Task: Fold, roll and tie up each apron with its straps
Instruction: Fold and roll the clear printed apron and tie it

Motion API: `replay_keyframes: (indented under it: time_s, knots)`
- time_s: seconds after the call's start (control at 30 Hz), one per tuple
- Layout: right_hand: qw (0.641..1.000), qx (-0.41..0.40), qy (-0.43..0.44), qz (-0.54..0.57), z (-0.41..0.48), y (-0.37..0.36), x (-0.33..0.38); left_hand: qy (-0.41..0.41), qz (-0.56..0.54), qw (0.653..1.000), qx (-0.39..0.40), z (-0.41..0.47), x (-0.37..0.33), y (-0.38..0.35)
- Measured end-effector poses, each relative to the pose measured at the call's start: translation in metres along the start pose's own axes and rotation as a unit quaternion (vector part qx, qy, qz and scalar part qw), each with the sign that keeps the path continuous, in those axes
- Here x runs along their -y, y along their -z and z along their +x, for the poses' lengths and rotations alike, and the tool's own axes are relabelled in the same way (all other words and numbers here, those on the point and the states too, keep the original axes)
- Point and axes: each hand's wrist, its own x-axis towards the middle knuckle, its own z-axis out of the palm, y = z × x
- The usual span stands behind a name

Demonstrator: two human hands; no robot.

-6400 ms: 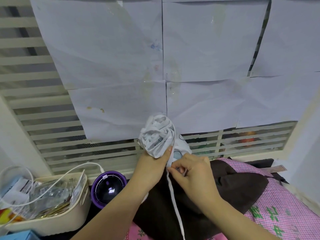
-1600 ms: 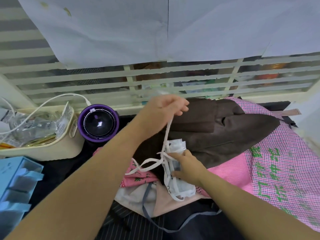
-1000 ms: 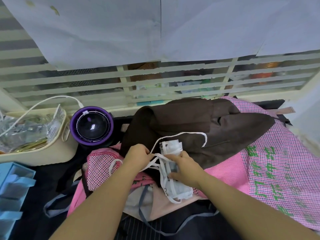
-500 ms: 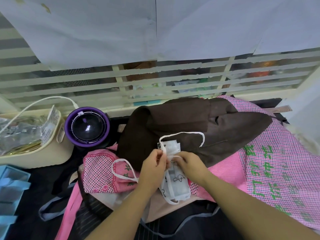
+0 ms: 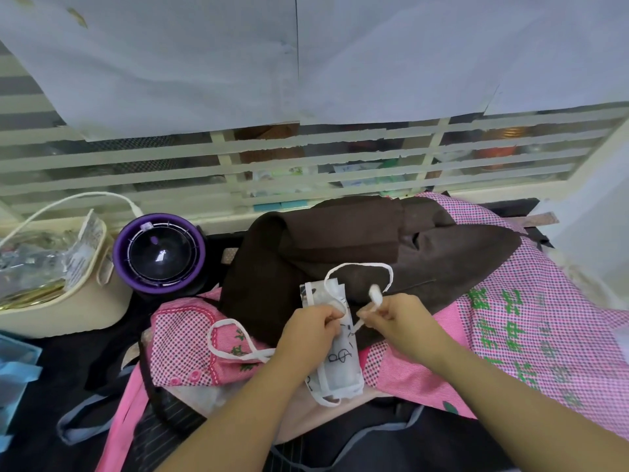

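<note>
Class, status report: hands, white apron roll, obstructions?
Left hand pinches strap on white apron roll. Right hand pinches strap end. Roll on brown cloth, loops loose. Nothing obstructing.

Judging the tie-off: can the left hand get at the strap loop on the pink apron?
Probably yes, once freed: the left hand pinches the strap at the white roll; the loop lies uncovered on the pink apron beside its wrist.
</note>
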Motion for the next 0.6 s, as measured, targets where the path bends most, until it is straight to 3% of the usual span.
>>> replay_keyframes:
  time_s: [0.17, 0.27, 0.43, 0.5, 0.6]
  knots:
    - [0.997, 0.043, 0.053, -0.033, 0.003, 0.006, 0.023, -0.043, 0.079, 0.993, 0.083, -0.005, -0.009, 0.0]
    - [0.993, 0.055, 0.077, -0.067, 0.02, -0.003, 0.037, -0.014, 0.069, 0.995, 0.076, -0.003, -0.012, -0.002]
    - [0.985, 0.162, -0.004, 0.065, 0.022, 0.001, 0.029, 0.068, 0.027, 0.993, 0.09, 0.001, -0.018, 0.001]
    - [0.988, 0.152, 0.004, -0.022, 0.018, 0.008, 0.013, 0.085, -0.002, 0.991, 0.101, 0.003, -0.016, 0.003]
    - [0.989, 0.064, 0.029, -0.134, 0.008, 0.016, -0.008, 0.125, -0.088, 0.981, 0.12, 0.008, -0.015, 0.005]
